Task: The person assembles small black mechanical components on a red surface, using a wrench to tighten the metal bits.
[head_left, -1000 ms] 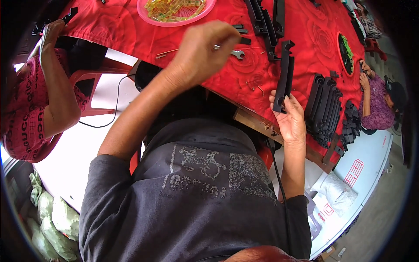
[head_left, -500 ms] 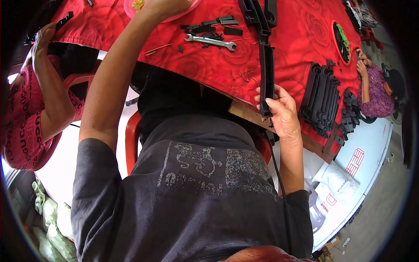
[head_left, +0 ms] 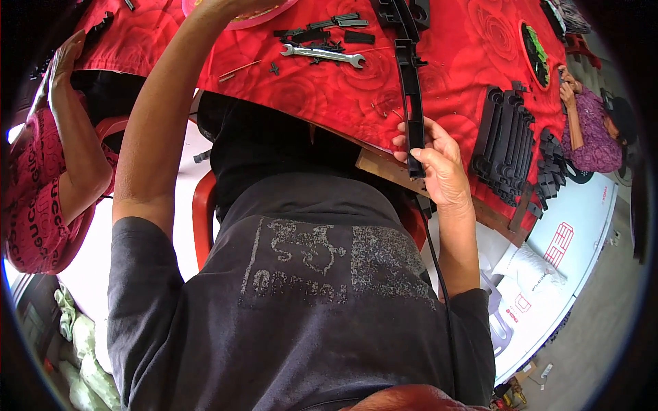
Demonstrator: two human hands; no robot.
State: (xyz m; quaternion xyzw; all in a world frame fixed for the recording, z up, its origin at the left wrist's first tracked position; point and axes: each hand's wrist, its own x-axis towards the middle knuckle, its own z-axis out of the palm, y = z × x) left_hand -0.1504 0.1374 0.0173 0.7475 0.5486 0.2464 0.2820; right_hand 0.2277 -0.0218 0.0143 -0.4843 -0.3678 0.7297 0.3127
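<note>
A long narrow black plastic channel strip (head_left: 415, 109) is in my right hand (head_left: 445, 168), its near end pinched between thumb and fingers at the table's front edge. The strip's far end reaches toward other black plastic parts (head_left: 401, 17) at the top. My left arm stretches up to a pink bowl (head_left: 257, 22) with something yellow in it. Most of my left hand (head_left: 232, 5) is cut off by the upper edge, so its fingers do not show. Between the arms lie a silver open-end wrench (head_left: 322, 55) and several small black plastic pieces (head_left: 358, 37).
A red rose-patterned cloth (head_left: 301, 96) covers the table. Long black parts (head_left: 504, 137) are stacked at right, with smaller black pieces (head_left: 550, 168) beside them. A tray (head_left: 534, 58) holds green and black items. One person (head_left: 48, 185) sits at left, another (head_left: 591, 137) at far right.
My left hand has gone slightly up and left, further out of view. The strip in my right hand has turned, showing its hollow side more. The whole view has shifted slightly.
</note>
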